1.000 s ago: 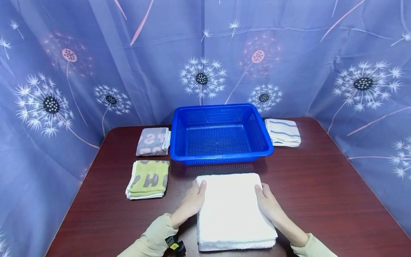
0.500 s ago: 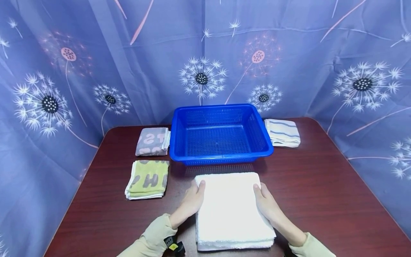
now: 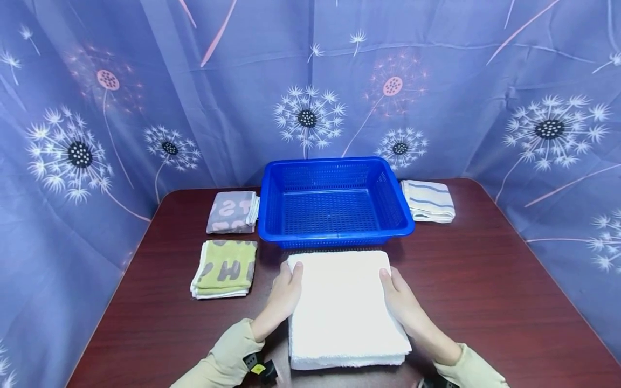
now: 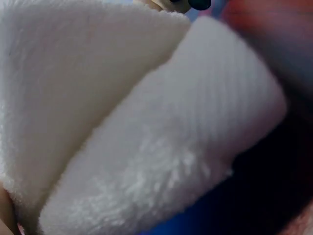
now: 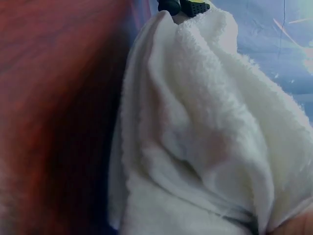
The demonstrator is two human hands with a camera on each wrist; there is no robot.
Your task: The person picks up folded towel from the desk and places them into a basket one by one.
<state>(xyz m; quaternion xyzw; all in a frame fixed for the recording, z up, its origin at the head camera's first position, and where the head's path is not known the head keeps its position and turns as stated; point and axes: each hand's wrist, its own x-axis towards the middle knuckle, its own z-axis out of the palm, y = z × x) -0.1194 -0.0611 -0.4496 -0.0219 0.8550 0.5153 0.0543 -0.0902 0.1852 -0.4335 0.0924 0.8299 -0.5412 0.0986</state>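
Observation:
A thick white towel (image 3: 344, 312), folded into a square of several layers, lies between my two hands at the near middle of the table. My left hand (image 3: 282, 293) grips its left edge near the far corner, thumb on top and fingers hidden beneath. On the opposite edge my right hand (image 3: 404, 304) holds it the same way. Its far edge comes close to the front of the blue basket (image 3: 335, 235). Towel layers (image 4: 142, 132) spread apart toward one end in the left wrist view. Loose folds of the towel (image 5: 205, 112) fill the right wrist view.
Left of the basket lies a folded grey towel with pink letters (image 3: 230, 212), and nearer to me a green one with grey letters (image 3: 225, 269). A white towel with blue stripes (image 3: 428, 200) sits right of the basket. Patterned blue curtains (image 3: 218, 108) surround the dark red table (image 3: 495, 302).
Both hands have shifted the white towel slightly forward and left, closer to the basket. Both hands keep their hold on it. The basket and the other towels stay in place.

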